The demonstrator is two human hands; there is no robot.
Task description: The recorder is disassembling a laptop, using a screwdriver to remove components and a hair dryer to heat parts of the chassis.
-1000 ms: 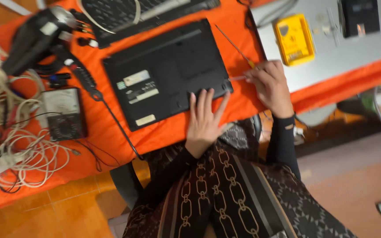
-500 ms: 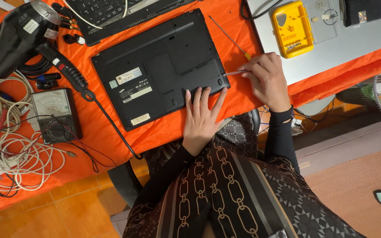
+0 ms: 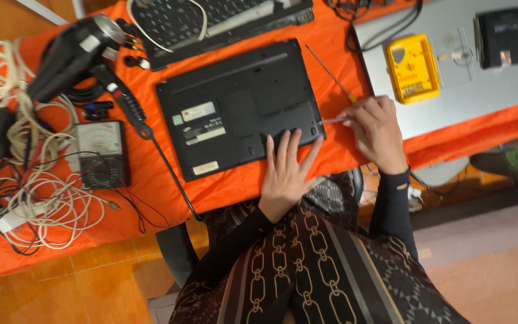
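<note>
A black laptop [image 3: 235, 108] lies upside down on an orange cloth [image 3: 223, 186]. My left hand [image 3: 286, 174] rests flat on its near edge, fingers spread, holding nothing. My right hand [image 3: 379, 129] grips a thin metal tool [image 3: 330, 120], probably a small screwdriver. The tool's tip touches the laptop's near right corner. A second thin screwdriver [image 3: 331, 75] with a yellow handle lies on the cloth just right of the laptop.
A yellow device [image 3: 412, 67] and a small black box [image 3: 503, 36] sit on a silver panel [image 3: 481, 102] at the right. A keyboard [image 3: 211, 21] lies behind the laptop. A black blower [image 3: 73, 57], an analogue meter [image 3: 100, 153] and tangled white cables [image 3: 43, 210] crowd the left.
The view has shifted, so the table sits differently in the frame. Both hands keep their places at the laptop's near edge and right corner.
</note>
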